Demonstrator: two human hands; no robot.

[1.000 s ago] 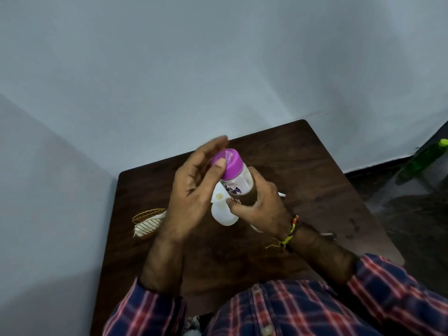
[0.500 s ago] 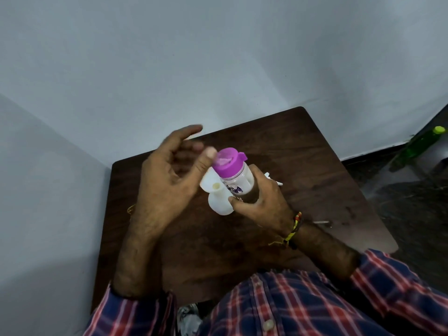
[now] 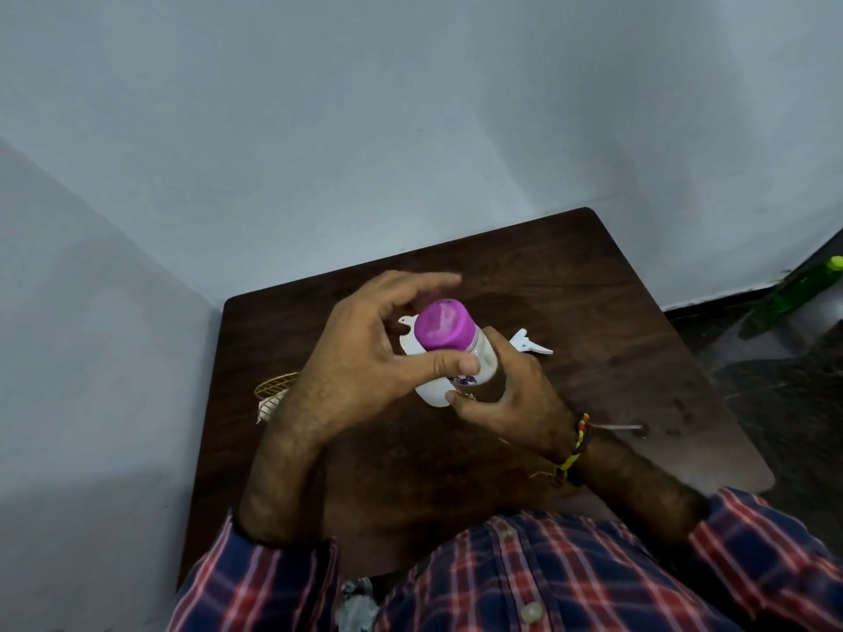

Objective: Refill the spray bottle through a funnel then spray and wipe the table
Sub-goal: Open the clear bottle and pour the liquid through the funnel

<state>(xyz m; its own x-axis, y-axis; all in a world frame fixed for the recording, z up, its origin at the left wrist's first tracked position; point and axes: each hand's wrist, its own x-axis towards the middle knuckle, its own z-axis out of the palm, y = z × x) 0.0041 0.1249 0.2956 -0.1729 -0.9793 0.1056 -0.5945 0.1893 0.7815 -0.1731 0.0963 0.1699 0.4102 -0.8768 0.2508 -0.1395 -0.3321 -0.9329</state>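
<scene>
My right hand [image 3: 511, 403] grips a clear bottle [image 3: 483, 358] with a purple cap [image 3: 442, 323], held tilted over the dark wooden table [image 3: 616, 321]. My left hand [image 3: 365, 358] curls around the cap with its fingers apart; the thumb touches the bottle just below the cap. Behind the bottle, a white funnel [image 3: 406, 333] and the white spray bottle's body [image 3: 431, 396] are partly hidden by my hands. The white spray head [image 3: 529, 344] lies on the table to the right, with its thin tube [image 3: 620, 427] beside my right wrist.
A golden mesh piece with a pale cloth [image 3: 273, 394] lies at the table's left, mostly behind my left wrist. Walls close in on the table's far and left sides. On the dark floor to the right lies a green bottle [image 3: 803, 289].
My left hand has swung away from the purple cap and come back, now cupping it with the thumb under the cap. The bottle has tilted its cap more toward me.
</scene>
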